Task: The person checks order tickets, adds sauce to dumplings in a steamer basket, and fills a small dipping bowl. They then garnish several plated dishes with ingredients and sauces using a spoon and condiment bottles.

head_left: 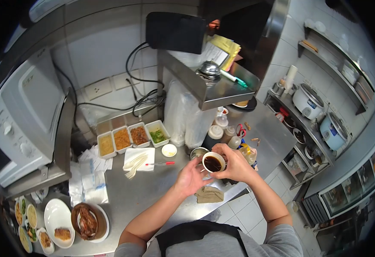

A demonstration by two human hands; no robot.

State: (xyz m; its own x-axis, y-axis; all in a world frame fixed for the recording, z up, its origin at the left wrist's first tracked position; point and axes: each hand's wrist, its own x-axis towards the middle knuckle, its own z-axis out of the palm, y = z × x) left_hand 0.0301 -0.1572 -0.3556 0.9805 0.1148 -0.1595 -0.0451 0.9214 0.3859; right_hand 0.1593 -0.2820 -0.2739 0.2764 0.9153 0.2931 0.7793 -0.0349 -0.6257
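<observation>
My right hand grips a small white cup of dark brown liquid, thumb and fingers around its wall. The cup is tilted a little toward me. Beside it, my left hand has its palm turned up and its fingers apart, the fingertips close to the cup; whether they touch it I cannot tell. Behind the cup stand a metal bowl and a dark sauce bottle with a white cap. A folded brown cloth lies below my hands near the counter's edge.
Four trays, including one of chopped greens, line the counter's back. Nearby lie pale plastic cutlery, a red pen and a small white dish. A clay pot stands lower left. A metal shelf overhangs the counter.
</observation>
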